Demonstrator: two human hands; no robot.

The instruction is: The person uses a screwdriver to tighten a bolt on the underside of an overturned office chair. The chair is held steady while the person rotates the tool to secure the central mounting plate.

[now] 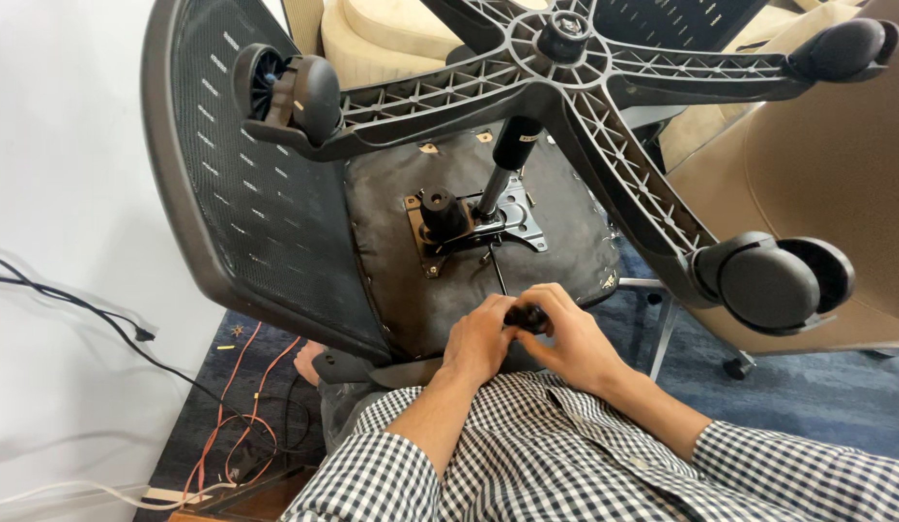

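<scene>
From the head camera, both hands meet low in the middle of the view, just in front of the person's checked shirt (565, 454). The left hand (478, 343) is curled closed, its fingers wrapped about the near end of a small black knob (527, 317). The right hand (570, 338) is also closed, thumb and fingers pinched on the same knob from the other side, so the two hands touch around it. The knob sits on the end of a thin black lever rod (495, 275) that runs up and away from the hands to the metal mechanism plate (517, 217) bolted to the underside of the seat (391, 251).

The office chair lies tipped over. Just beyond the hands its gas cylinder (502, 169) rises to the five-armed base (565, 68), with castors (773, 285) to the right of the right hand and up to the left (290, 92). The mesh backrest (232, 193) stands left of the left hand. Cables (237, 416) lie on the floor below it.
</scene>
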